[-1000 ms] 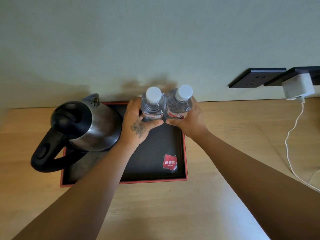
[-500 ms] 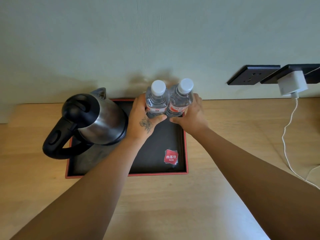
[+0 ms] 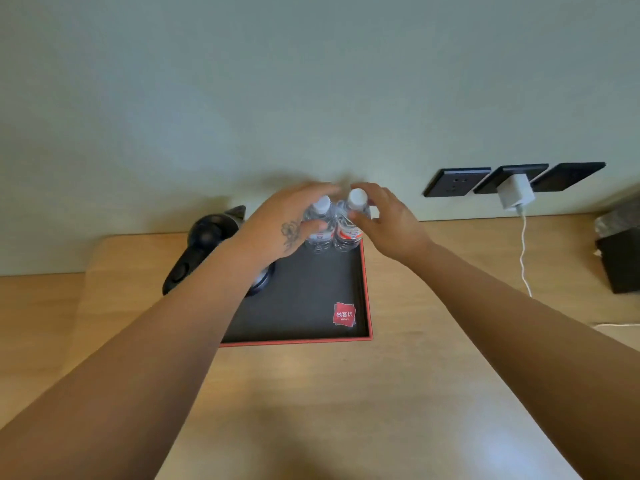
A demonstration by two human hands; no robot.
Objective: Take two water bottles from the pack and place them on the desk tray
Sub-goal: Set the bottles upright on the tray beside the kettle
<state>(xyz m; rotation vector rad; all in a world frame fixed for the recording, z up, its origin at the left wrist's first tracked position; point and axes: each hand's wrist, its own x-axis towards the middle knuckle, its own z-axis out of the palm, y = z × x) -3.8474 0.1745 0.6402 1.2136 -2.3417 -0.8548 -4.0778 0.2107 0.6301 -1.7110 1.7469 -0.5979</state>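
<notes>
A pale green wall (image 3: 311, 81) backs a light wood bench (image 3: 346, 393), with three dark sockets (image 3: 457, 181) at about 2 o'clock and a white charger (image 3: 516, 194) plugged into the middle one, its cable (image 3: 523, 258) trailing down onto the wood. A dark box (image 3: 620, 261) sits at 3 o'clock by the frame's edge. On the bench lies a black tray (image 3: 311, 292) with a red rim and a red logo sticker (image 3: 344, 314). A black-handled kettle (image 3: 204, 244) stands at the tray's 9 o'clock side, partly hidden by the left forearm. Two water bottles (image 3: 348, 226) stand upright, touching, at the tray's 1 o'clock corner. The left hand (image 3: 287, 223) curls loosely around the left bottle, fingers (image 3: 311, 225) apart; the right hand (image 3: 388, 223) hovers at the right bottle, fingers spread. Whether either hand touches a bottle, I cannot tell; both hands are blurred.
</notes>
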